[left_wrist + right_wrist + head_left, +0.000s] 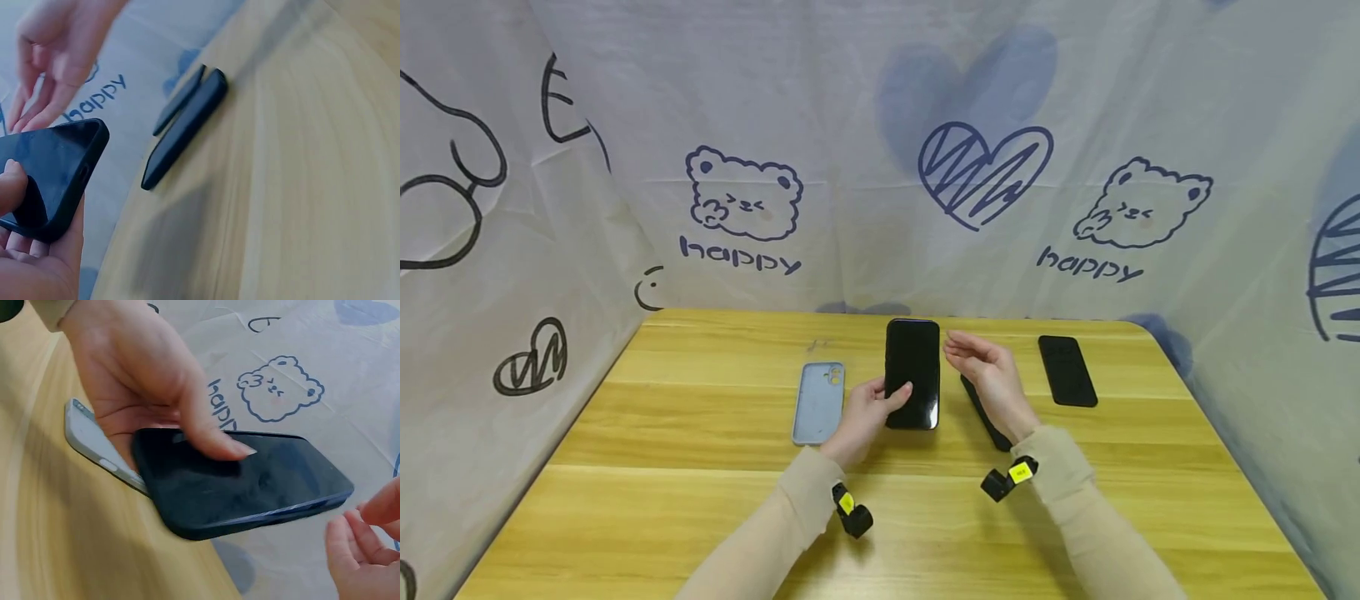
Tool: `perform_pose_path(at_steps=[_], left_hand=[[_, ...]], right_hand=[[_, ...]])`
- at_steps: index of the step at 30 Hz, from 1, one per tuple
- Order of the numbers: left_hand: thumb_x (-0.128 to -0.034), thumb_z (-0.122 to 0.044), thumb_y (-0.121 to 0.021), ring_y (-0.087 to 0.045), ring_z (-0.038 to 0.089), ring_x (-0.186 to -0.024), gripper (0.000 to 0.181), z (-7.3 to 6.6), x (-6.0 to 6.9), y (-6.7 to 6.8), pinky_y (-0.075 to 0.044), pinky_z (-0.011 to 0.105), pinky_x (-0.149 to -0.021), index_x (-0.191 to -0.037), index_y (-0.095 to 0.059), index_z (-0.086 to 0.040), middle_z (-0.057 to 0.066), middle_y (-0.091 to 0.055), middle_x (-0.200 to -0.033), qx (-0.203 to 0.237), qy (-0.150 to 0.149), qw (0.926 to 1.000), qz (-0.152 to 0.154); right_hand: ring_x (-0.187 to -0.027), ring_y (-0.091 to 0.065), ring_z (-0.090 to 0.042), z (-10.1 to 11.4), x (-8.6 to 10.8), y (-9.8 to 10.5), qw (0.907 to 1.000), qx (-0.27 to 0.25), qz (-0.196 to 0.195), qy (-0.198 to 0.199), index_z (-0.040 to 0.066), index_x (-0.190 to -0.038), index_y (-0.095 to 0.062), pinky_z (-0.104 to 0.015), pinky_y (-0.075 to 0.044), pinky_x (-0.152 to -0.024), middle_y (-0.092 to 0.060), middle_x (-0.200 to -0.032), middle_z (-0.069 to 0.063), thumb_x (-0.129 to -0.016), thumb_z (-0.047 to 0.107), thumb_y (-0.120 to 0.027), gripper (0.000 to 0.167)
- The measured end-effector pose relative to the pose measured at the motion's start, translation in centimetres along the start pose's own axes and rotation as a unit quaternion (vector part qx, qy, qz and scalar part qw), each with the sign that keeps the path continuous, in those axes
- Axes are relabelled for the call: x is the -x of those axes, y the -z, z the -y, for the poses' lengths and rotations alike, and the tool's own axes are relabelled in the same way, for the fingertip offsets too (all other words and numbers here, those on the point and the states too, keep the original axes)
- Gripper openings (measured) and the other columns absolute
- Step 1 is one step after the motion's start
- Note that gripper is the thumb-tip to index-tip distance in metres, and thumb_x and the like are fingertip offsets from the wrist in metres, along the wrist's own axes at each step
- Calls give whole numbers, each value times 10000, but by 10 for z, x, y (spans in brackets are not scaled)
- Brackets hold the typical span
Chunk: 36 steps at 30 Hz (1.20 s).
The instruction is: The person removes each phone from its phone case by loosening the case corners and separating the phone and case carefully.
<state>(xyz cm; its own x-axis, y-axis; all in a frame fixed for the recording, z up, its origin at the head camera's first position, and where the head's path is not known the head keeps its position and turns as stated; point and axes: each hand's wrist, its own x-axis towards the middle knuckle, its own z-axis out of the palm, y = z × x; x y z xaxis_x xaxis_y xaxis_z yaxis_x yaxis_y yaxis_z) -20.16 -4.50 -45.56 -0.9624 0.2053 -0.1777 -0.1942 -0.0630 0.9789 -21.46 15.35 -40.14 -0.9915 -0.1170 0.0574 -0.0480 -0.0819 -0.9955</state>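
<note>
A black-cased smartphone [914, 354] is held above the table in my left hand [859, 419], screen up. The thumb lies across its glass, and the other fingers support it from below, as the left wrist view shows. Just right of the phone is my right hand [996, 385], fingers loosely bent and apart from it, with nothing in them. In the right wrist view, those fingertips [356, 515] come close to the phone's corner. Partly hidden under the right hand, a black slab like a phone or case [992, 423] lies on the table.
Left of the phone lies a light blue phone case [818, 408], inner side up with a camera cutout. Another flat black phone or case [1067, 372] rests at the right. The wooden table [662, 500] ends at a printed cloth [850, 167] behind and at the sides.
</note>
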Motion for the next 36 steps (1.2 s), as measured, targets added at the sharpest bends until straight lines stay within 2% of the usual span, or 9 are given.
perform_pose_path(at_steps=[4, 7, 11, 16, 22, 26, 29, 33, 36], left_hand=[[-1009, -297, -635, -734, 82, -930, 402, -7, -1, -1, -584, 253, -823, -1336, -617, -64, 65, -763, -1157, 815, 270, 9963, -38], [-1008, -276, -637, -729, 73, -936, 405, -11, -3, -4, -580, 224, -801, -1343, -606, -50, 9, -763, -1116, 1433, 329, 9888, -248], [-993, -252, -662, -722, 56, -906, 398, -15, -7, -6, -569, 198, -785, -1314, -613, -22, -62, -757, -1006, 2037, 399, 9760, -653], [-984, -232, -677, -704, 45, -889, 382, -16, -10, -9, -546, 209, -801, -1297, -624, -20, -87, -748, -969, 2367, 402, 9664, -916], [-965, -238, -703, -696, 53, -907, 398, -16, -10, -15, -533, 215, -827, -1288, -643, -14, -57, -756, -1017, 2246, 404, 9693, -917], [-962, -222, -707, -685, 36, -861, 384, -17, -11, -15, -526, 206, -819, -1264, -650, 8, -77, -752, -960, 1895, 310, 9776, -864], [-988, -265, -668, -675, 33, -792, 364, -19, -11, -11, -529, 230, -812, -1213, -666, 21, -79, -747, -899, 1400, 132, 9857, -933], [-1012, -303, -629, -705, 50, -802, 376, -19, -11, -3, -578, 309, -895, -1185, -692, 25, 7, -776, -977, 891, -136, 9916, -929], [-1012, -280, -632, -724, 58, -858, 369, -17, -11, 0, -583, 347, -937, -1209, -690, 26, 65, -779, -1075, 790, -250, 9935, -783]], right_hand=[[-1044, -648, 15, -6, 4, 1, 9996, 185, -211, 60, -76, -1421, -505, -165, -526, -972, -647, -1163, 51, -1012, -33, -493, 412], [-1020, -667, 18, -14, 8, 0, 9980, 483, -406, 73, -60, -1372, -560, -172, -542, -944, -680, -1194, -36, -1027, 22, -527, 357], [-1034, -706, -89, -27, 13, -6, 9933, 944, -641, 157, -42, -1279, -635, -234, -571, -934, -678, -1240, -205, -1039, 121, -564, 298], [-950, -725, -120, -40, 18, -16, 9853, 1519, -696, 366, -20, -1166, -707, -294, -594, -905, -725, -1124, -217, -1030, 221, -601, 296], [-813, -697, -44, -43, 20, -25, 9857, 1436, -781, 417, -50, -1108, -727, -270, -608, -837, -722, -1081, -243, -1022, 192, -613, 281], [-797, -665, 38, -42, 21, -27, 9850, 1448, -837, 421, -56, -1116, -716, -306, -613, -843, -705, -1115, -241, -1036, 185, -586, 285], [-815, -658, 38, -42, 21, -27, 9850, 1434, -881, 377, -55, -1134, -705, -375, -610, -869, -690, -1131, -242, -1046, 155, -561, 269], [-788, -674, 7, -44, 20, -26, 9870, 1270, -950, 241, -66, -1122, -691, -370, -622, -822, -705, -1045, -222, -1053, 100, -529, 242], [-738, -689, -22, -44, 20, -25, 9908, 991, -918, 97, -80, -1118, -670, -316, -627, -766, -729, -919, -145, -1057, 83, -511, 237]])
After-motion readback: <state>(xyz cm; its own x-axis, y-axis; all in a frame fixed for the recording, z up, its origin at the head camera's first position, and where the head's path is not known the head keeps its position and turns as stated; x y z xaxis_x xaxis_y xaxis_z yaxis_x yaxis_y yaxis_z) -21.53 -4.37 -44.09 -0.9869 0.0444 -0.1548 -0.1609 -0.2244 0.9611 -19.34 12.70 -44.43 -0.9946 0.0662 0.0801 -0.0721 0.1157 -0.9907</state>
